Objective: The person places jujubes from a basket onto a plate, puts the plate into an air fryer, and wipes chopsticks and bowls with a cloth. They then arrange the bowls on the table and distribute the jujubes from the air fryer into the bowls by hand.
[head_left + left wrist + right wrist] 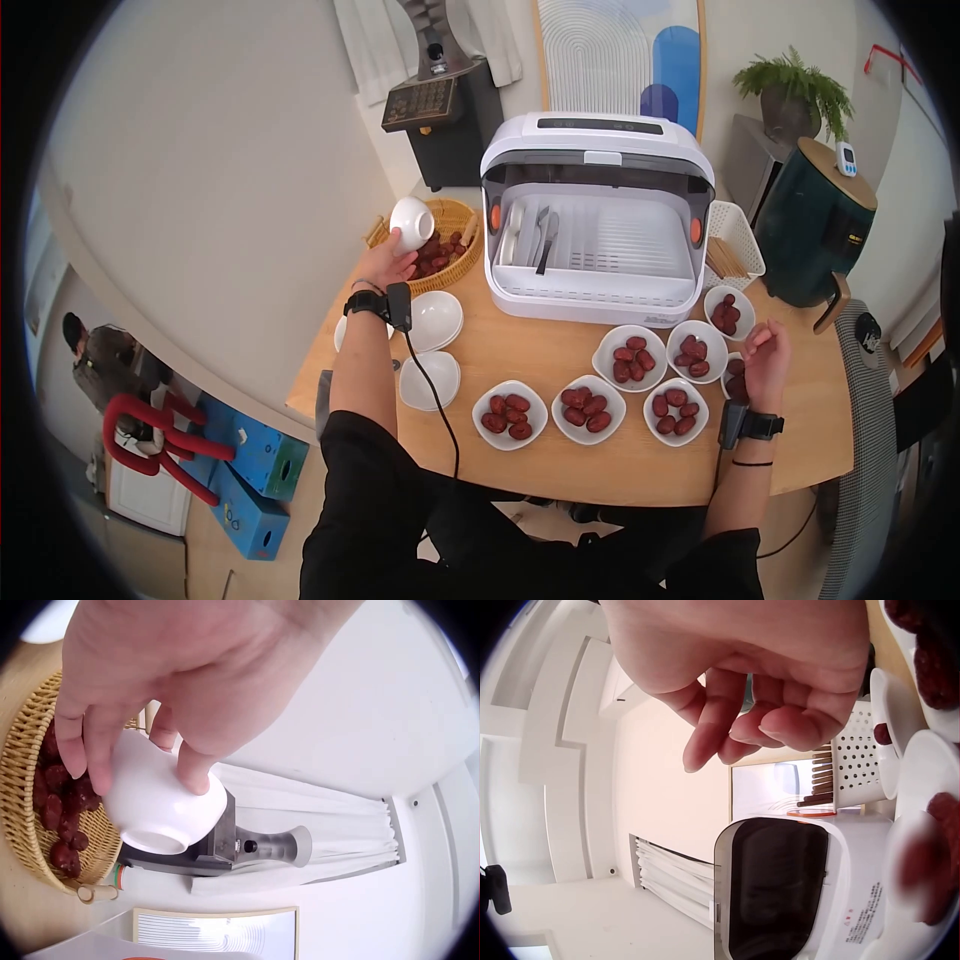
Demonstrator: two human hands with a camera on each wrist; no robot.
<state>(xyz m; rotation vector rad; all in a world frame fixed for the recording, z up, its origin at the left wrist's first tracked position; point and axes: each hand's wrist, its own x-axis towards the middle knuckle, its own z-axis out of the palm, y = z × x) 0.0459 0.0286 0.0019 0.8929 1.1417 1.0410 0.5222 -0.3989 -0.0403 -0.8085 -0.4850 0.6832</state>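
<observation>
My left hand holds a white bowl, tilted, over a wicker basket of red dates. In the left wrist view the fingers and thumb grip the bowl by its rim, its base toward the camera, beside the dates. Whether anything is in it is hidden. My right hand hovers above the bowls at the right with loosely curled fingers, holding nothing; the right wrist view shows the hand the same way. Several white bowls of dates stand at the front and right.
Bowls without dates stand below the basket. Behind is a white cabinet with its lid raised and utensils inside. A perforated white basket with sticks and a dark green appliance stand at the right. People and blue boxes are at the left.
</observation>
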